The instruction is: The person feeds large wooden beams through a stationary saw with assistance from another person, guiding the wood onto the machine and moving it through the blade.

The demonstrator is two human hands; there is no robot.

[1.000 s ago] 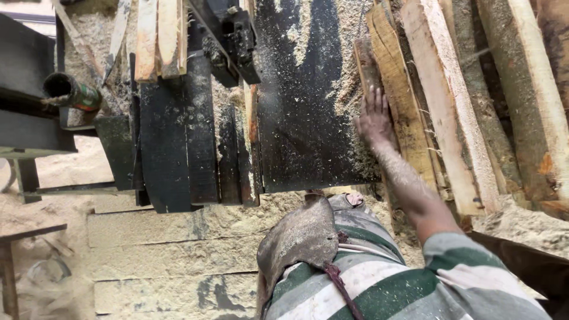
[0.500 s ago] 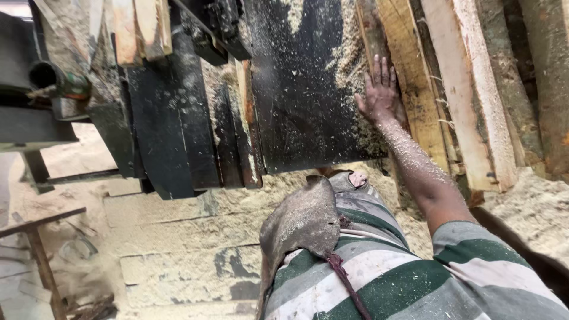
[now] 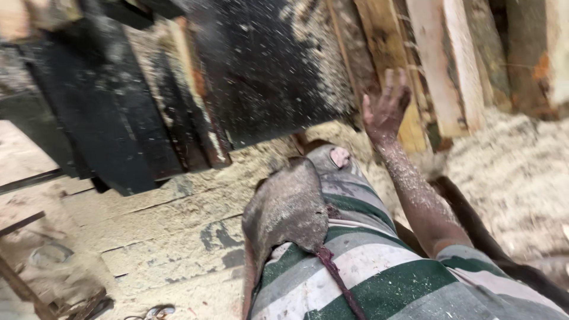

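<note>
My right hand [image 3: 385, 109] is stretched out in front of me, dusted with sawdust, fingers apart and holding nothing. It hovers over the near end of a yellowish wooden plank [image 3: 385, 53], one of several rough planks [image 3: 441, 71] lying side by side at the upper right. Whether the palm touches the wood cannot be told. Left of my hand is the black, sawdust-covered machine table [image 3: 267, 71]. My left hand is out of view. My striped green and white shirt [image 3: 379, 278] and a grey apron flap [image 3: 287, 207] fill the bottom middle.
Thick sawdust [image 3: 515, 172] covers the ground to the right. Pale dusty floor slabs [image 3: 160, 237] lie at the lower left, with metal bars [image 3: 24, 284] and a sandal [image 3: 155, 311] near the bottom edge. Dark machine frame parts [image 3: 112, 112] stand at the left.
My right hand has drawn back from flat on the plank to its near end, now raised with spread fingers. The view has swung closer and tilted, blurring.
</note>
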